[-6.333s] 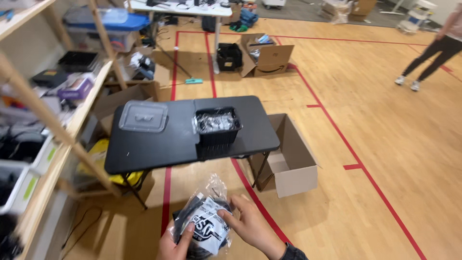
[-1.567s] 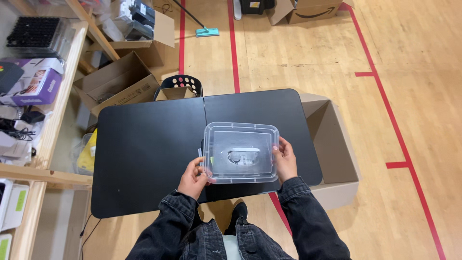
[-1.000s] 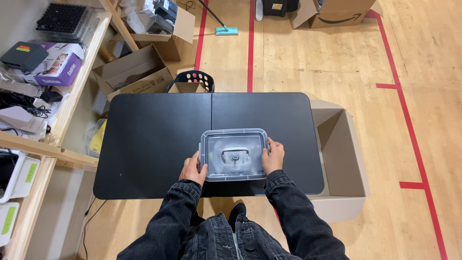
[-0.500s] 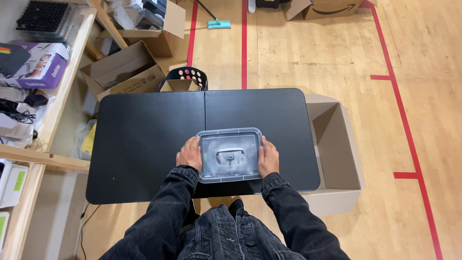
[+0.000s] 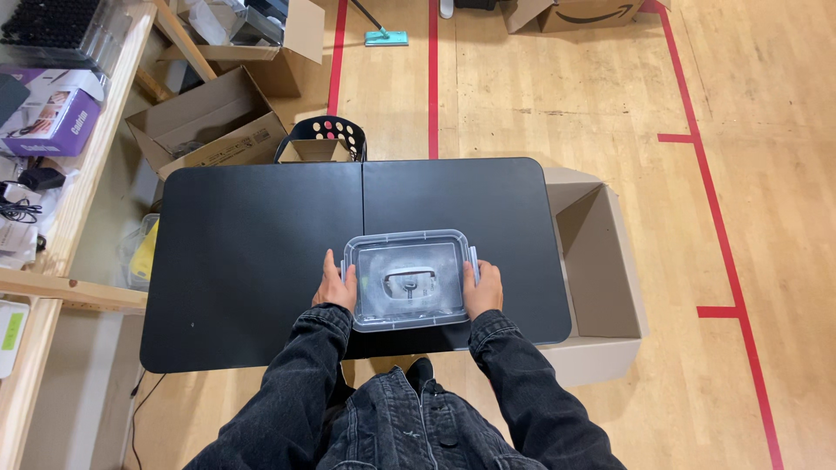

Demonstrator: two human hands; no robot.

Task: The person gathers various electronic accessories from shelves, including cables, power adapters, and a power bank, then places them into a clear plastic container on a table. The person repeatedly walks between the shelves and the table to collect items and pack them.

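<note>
A clear, lidded rectangular plastic container sat on the near half of a black folding table, close to the edge nearest the person. The left hand lay flat against the container's left side, fingers curled loosely about its edge, and the right hand pressed the right side in the same way; both gripped the box between them. Dark denim sleeves ran down to the bottom of the view.

To the right of the table stood an open brown cardboard box on the wooden floor, partly tucked under the tabletop. Behind the table, a black perforated bin held a small cardboard carton. Farther left lay a larger open cardboard box with a printed flap, and another tall one above it. On a wooden shelf at the far left rested a purple rectangular package and some black cables. Red tape lines crossed the floor.

The container's contents were blurred through the frosted lid; only a dim grey shape showed. A yellow object beneath the table's left edge was mostly hidden. The top boxes were cut off by the frame.
</note>
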